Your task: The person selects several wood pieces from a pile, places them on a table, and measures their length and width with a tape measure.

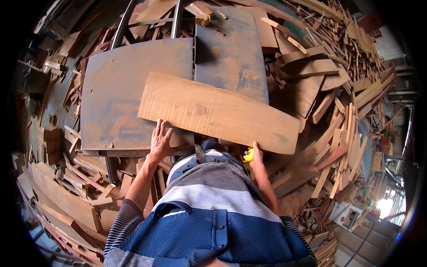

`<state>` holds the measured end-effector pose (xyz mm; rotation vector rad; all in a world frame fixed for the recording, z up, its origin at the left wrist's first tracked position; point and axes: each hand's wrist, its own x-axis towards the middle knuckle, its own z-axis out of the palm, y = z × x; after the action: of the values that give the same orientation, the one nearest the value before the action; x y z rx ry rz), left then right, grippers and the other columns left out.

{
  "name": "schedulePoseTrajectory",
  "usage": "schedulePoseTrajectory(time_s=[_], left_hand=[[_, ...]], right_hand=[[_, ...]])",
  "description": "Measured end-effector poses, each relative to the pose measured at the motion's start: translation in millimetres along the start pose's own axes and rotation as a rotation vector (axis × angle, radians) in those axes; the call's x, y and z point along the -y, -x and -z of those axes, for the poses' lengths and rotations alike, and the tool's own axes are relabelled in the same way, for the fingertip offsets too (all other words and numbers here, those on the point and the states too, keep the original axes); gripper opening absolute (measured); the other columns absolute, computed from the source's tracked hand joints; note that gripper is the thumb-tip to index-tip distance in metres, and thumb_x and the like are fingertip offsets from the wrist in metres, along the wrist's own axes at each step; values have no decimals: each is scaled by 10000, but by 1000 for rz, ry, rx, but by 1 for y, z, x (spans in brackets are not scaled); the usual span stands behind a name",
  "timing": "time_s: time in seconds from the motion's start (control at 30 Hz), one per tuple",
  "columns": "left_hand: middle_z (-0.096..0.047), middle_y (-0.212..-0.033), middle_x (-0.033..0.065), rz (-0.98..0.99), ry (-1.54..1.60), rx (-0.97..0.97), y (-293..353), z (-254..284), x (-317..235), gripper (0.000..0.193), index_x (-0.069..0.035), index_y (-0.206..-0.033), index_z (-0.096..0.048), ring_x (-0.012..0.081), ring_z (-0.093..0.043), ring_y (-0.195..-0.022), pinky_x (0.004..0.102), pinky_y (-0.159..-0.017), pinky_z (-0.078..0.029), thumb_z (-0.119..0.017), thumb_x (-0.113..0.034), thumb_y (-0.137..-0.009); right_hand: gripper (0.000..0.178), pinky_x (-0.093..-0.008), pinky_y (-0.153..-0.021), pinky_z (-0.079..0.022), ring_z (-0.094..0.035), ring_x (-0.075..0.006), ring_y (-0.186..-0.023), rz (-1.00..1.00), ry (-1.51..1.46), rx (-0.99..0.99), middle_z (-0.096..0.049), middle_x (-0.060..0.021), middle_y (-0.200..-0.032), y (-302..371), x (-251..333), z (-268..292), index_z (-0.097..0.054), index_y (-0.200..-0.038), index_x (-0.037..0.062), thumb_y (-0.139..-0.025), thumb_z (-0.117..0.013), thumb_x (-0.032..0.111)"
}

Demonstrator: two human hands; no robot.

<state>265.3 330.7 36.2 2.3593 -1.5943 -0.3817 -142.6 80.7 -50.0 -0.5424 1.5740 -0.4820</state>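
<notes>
A wide, light-brown wooden board (213, 111) lies slantwise across a dusty metal work table (111, 84), its right end hanging beyond the table's edge. At the board's near left edge, my left hand (160, 141) is open, fingers spread and the tips at the wood. Over by the near right edge, my right hand (256, 156) is closed around a small yellow tape measure (249, 155). The thumb of that hand points up toward the board's edge; whether it presses on the wood I cannot tell. No blade of the tape shows.
A narrow gap splits the table into a left plate and a right plate (231, 49). Two metal rails (177, 20) run off its far side. Wood offcuts (320, 69) pile up on the right, and stacked planks (62, 191) lie at the lower left.
</notes>
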Motion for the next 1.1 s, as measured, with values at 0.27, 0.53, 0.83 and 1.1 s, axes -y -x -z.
schedulePoseTrajectory(time_s=[0.27, 0.53, 0.83, 1.1], left_hand=[[-310, -1526, 312, 42, 10, 67, -2, 7, -6, 922, 21, -1267, -572, 494, -208, -1475, 560, -1169, -274, -887, -539, -605], [-318, -1514, 272, 24, -4, 52, -3, 5, -6, 867, -21, -1250, -574, 464, -196, -1483, 537, -1159, -281, -890, -513, -610], [-317, -1520, 270, 22, -25, 42, -2, -1, 0, 871, -27, -1255, -569, 466, -195, -1487, 530, -1169, -276, -886, -525, -615], [-305, -1529, 307, 34, 0, 69, -4, 3, -3, 925, 16, -1257, -564, 486, -198, -1482, 538, -1194, -247, -889, -551, -602]], right_hand=[[489, -423, -471, -541, -646, -244, -621, 48, -36, -14, -624, -84, -826, -2, -6, -1, -600, -950, 49, -903, -703, 525], [421, -406, -474, -504, -611, -208, -604, 5, -89, 5, -606, -53, -879, -8, -11, 4, -596, -1124, 130, -889, -747, 445], [401, -394, -460, -496, -608, -205, -589, -9, -67, -8, -603, -55, -871, 2, -3, -2, -577, -1029, 106, -894, -744, 445], [490, -410, -485, -538, -647, -225, -634, 47, -30, -10, -624, -77, -790, 5, -4, -3, -608, -934, 41, -902, -707, 520]])
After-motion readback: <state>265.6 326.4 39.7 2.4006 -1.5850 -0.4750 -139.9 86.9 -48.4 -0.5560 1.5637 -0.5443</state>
